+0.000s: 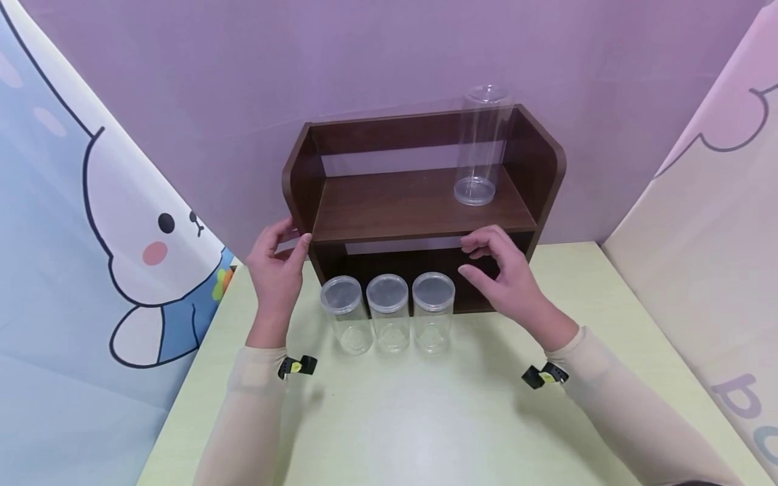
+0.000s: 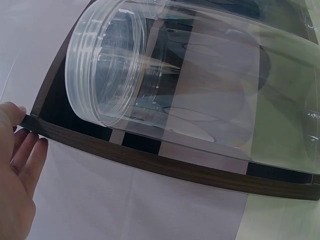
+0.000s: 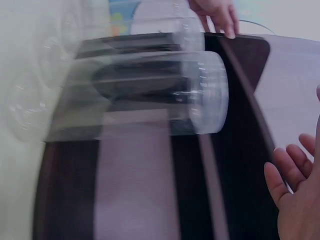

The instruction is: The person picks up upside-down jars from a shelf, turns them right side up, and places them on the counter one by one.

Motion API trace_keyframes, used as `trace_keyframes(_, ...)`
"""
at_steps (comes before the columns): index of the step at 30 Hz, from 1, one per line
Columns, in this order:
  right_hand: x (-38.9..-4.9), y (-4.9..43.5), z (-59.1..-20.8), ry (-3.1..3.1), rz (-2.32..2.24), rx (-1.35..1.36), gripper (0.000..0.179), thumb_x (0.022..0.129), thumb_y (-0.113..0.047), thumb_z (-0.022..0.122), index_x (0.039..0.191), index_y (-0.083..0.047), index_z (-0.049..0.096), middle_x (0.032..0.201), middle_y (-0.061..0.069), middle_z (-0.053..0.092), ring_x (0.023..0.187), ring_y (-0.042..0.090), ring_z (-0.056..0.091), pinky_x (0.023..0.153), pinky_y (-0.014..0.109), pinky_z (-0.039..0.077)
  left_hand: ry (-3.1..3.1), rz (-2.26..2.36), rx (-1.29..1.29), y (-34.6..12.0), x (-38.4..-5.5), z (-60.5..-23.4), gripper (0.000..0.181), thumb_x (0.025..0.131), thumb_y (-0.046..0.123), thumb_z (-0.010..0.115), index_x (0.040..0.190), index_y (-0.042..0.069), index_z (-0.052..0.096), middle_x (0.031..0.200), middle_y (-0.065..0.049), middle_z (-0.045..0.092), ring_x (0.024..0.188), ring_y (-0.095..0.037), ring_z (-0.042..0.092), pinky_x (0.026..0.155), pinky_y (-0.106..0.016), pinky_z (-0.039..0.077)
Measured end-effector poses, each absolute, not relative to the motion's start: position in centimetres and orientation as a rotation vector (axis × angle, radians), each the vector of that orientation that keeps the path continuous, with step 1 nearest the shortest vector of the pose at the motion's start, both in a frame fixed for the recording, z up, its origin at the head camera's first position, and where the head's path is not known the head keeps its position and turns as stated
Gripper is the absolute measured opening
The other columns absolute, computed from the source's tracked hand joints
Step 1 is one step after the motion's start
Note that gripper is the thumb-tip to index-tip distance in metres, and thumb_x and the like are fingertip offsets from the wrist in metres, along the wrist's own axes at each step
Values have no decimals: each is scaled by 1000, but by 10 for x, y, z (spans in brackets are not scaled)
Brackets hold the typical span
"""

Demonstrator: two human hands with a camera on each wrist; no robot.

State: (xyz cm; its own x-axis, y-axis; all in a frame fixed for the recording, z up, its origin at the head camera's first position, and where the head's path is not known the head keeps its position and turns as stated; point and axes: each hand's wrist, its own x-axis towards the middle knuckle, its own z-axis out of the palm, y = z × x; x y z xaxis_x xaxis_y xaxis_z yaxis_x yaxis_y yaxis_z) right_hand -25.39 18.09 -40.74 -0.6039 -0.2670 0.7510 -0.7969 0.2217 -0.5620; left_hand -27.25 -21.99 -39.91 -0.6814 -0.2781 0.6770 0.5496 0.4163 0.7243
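Note:
A dark brown two-tier wooden shelf [image 1: 419, 202] stands against the back wall. My left hand [image 1: 277, 266] grips its left side panel, thumb at the front edge and fingers behind; the left wrist view also shows this hand [image 2: 20, 165] on the panel's edge. My right hand [image 1: 504, 277] hovers before the right half of the shelf, fingers loosely bent and holding nothing. Three clear lidded jars, the left jar [image 1: 346, 314], the middle jar [image 1: 389, 314] and the right jar [image 1: 433, 314], stand in a row before the shelf, between the hands.
A tall clear container [image 1: 477, 189] stands on the upper tier at the right. Beneath everything lies a pale green tabletop [image 1: 413, 418]. A cartoon-printed curtain [image 1: 152, 202] hangs at the left, and a pale printed one [image 1: 717, 223] at the right.

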Motion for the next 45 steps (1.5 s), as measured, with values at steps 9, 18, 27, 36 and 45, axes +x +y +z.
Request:
trace_keyframes(9,-262,182,-364,-1973,1206,755,44,90,8,87,129,7,67,121,22,65,110,36,66,101,27,54,-1884,-1359,-243,-221,-271,-399,35,100,18,86,134,14,79,125,-2,77,113,-14,73,86,-22,63)
trace_keyframes(18,-280,177,-340,-2141,1077,495,73,94,-18,91,150,2,49,141,22,50,127,38,59,99,52,58,-1881,-1361,-240,-221,-272,-401,36,100,17,86,135,13,79,125,-4,76,112,-15,73,86,-19,61)
trace_keyframes(27,-297,166,-325,-2243,1097,258,91,95,-36,89,162,-9,33,151,17,40,138,31,53,114,43,53,-1901,-1346,-212,-221,-270,-400,36,100,18,86,135,14,78,126,-2,76,113,-15,72,86,-18,61)
trace_keyframes(36,-315,165,-320,-2314,1099,97,97,97,-35,87,168,-16,23,156,15,37,146,28,49,121,39,49,-1907,-1342,-231,-222,-270,-401,35,101,21,85,135,16,78,125,0,76,113,-15,72,88,-19,61)
trace_keyframes(45,-326,168,-318,-2326,1153,40,97,98,-33,86,169,-18,22,160,15,39,150,27,47,123,39,47,-1905,-1334,-242,-219,-270,-398,36,100,19,86,135,15,78,126,-1,76,113,-15,73,87,-18,61)
